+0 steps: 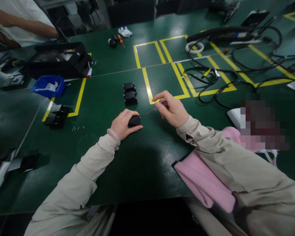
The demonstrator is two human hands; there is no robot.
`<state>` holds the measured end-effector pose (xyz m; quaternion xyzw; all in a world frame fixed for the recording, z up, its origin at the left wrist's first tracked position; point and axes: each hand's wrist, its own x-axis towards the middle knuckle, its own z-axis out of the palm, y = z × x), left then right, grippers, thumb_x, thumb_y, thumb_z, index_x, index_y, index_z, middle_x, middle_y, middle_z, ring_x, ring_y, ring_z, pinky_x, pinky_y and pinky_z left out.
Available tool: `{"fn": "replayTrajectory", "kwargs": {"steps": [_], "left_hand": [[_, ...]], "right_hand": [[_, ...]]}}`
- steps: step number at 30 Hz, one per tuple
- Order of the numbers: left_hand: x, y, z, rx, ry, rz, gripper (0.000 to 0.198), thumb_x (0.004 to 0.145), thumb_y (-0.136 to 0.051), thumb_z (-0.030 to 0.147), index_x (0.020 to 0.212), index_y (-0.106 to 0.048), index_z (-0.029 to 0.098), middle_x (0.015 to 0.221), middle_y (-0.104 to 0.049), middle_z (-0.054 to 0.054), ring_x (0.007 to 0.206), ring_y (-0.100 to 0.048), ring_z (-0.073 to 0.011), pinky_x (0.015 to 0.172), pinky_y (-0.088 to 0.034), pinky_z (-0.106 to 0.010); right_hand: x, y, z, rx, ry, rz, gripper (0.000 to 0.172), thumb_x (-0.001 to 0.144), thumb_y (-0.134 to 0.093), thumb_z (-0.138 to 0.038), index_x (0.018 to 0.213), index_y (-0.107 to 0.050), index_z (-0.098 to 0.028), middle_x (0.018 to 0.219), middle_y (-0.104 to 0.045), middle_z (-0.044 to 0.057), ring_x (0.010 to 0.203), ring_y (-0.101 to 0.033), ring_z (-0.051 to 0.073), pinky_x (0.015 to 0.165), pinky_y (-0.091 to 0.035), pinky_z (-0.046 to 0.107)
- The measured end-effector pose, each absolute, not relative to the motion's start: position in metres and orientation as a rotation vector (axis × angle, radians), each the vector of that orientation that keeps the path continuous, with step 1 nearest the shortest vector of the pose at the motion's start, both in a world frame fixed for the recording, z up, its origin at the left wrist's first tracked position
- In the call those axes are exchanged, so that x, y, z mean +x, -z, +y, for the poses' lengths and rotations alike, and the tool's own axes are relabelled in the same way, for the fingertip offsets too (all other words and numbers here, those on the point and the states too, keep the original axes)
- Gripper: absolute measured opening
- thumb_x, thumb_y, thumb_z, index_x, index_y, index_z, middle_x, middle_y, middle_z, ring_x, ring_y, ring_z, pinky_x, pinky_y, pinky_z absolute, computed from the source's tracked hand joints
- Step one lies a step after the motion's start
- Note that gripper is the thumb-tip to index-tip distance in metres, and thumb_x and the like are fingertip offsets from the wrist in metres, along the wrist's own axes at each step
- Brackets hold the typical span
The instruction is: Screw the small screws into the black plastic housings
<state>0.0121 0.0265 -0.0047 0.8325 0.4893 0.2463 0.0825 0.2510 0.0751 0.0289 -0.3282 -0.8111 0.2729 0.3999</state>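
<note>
My left hand (123, 124) is closed around a small black block (134, 121) on the green table. In my right hand (172, 109) is a screwdriver (148, 112) with a dark red handle, gripped by the fingers. Its thin shaft points left, and the tip meets the block's right side at a small shiny spot, perhaps a screw. Just beyond my left hand stand two similar black blocks (130, 97), one behind the other, with small shiny bits at their sides. Several tiny screws (76, 128) lie loose to the left of my left hand.
More black parts (57, 118), a blue bin (48, 86) and a black rack (61, 60) are on the left. Black cables (206, 80) and a white tape roll (194, 48) lie at right. Pink cloth (204, 180) is under my right forearm. Another person's arm (34, 26) shows far left.
</note>
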Motion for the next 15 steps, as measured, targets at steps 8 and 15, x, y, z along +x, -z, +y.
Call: {"fn": "replayTrajectory", "kwargs": {"steps": [8,15], "left_hand": [[0.0117,0.0047,0.027,2.475,-0.719,1.469,0.037,0.085,-0.073,0.041,0.112,-0.06,0.019,0.109,-0.063,-0.007,0.101,-0.062,-0.0238,0.088,-0.051,-0.036],[0.0116,0.0045,0.0271,2.485,-0.722,1.461,0.038,0.085,-0.073,0.041,0.112,-0.06,0.019,0.109,-0.064,-0.007,0.101,-0.062,-0.0238,0.088,-0.051,-0.036]], "right_hand": [[0.2508,-0.0273,0.0756,-0.827,-0.656,-2.052,0.013,0.093,-0.047,-0.021,0.105,-0.052,-0.019,0.066,-0.048,-0.006,0.057,-0.051,0.01,0.061,-0.04,0.026],[0.2498,-0.0278,0.0755,-0.838,-0.675,-2.06,0.012,0.097,-0.047,-0.031,0.096,-0.052,-0.02,0.061,-0.046,-0.007,0.053,-0.048,0.009,0.059,-0.038,0.025]]}}
